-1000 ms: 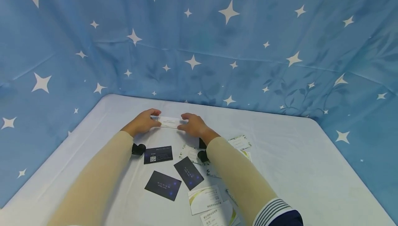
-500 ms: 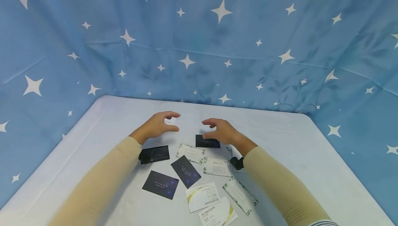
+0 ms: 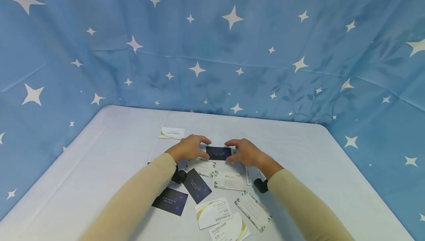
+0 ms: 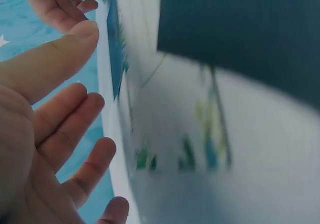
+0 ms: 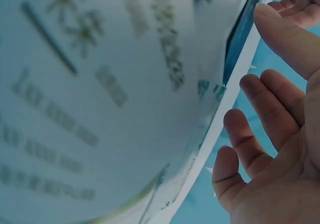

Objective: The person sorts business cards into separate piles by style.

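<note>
A dark blue business card [image 3: 218,153] lies on the white table [image 3: 109,149], in the middle. My left hand [image 3: 190,147] is at its left end and my right hand [image 3: 245,151] at its right end. Each thumb tip touches the card's edge. In the left wrist view the left hand [image 4: 60,109] shows loosely spread fingers, apart from the card. The right wrist view shows the right hand [image 5: 270,124] the same way, beside a blurred white card [image 5: 100,109]. A white card with a green-gold stripe [image 3: 172,133] lies alone further back on the left.
Several cards lie scattered near me: dark ones [image 3: 196,185] [image 3: 170,201], and white ones with leaf or gold print [image 3: 230,180] [image 3: 213,212] [image 3: 253,210]. A blue star-patterned cloth [image 3: 212,49] rises behind and beside the table.
Both hands left the white striped card at the back and drew nearer to me. They now flank the dark card. The head view tilted down a little.
</note>
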